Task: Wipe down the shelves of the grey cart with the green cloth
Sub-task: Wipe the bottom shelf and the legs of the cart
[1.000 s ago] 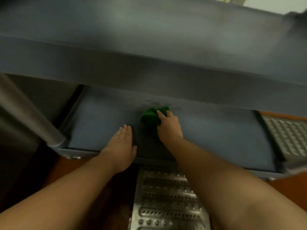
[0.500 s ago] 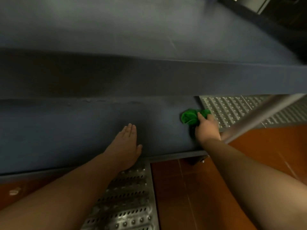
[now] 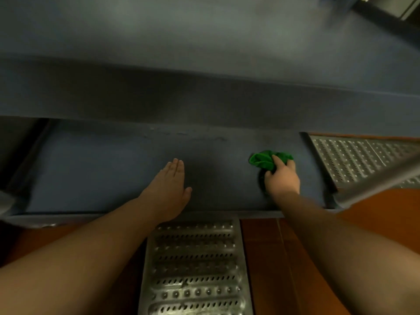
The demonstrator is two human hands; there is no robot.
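View from the head camera, looking down past the upper shelf (image 3: 204, 42) of the grey cart (image 3: 204, 103) onto its lower shelf (image 3: 91, 169). The right hand (image 3: 283, 178) lies near the right end of the lower shelf, its fingers curled round the bunched green cloth (image 3: 263, 160), which is held down against the shelf surface; most of the cloth protrudes beyond and to the left of the fingers. The left hand (image 3: 169, 187) rests flat on the same shelf near its middle, palm down, fingers straight and held together, thumb spread to the side, holding nothing. The two hands are well apart, and both forearms reach in over the shelf's front lip. A row of faint marks (image 3: 186, 135) shows along the back of the lower shelf (whether they are smears or scuffs cannot be told, the frame being soft with motion blur). A grey upright post (image 3: 375, 180) of the cart crosses the right side of the view. A perforated metal grate (image 3: 195, 264) is set in the reddish-brown floor (image 3: 268, 258) just in front of the cart, between the forearms; a second grate (image 3: 354, 160) lies beyond the right end of the shelf.
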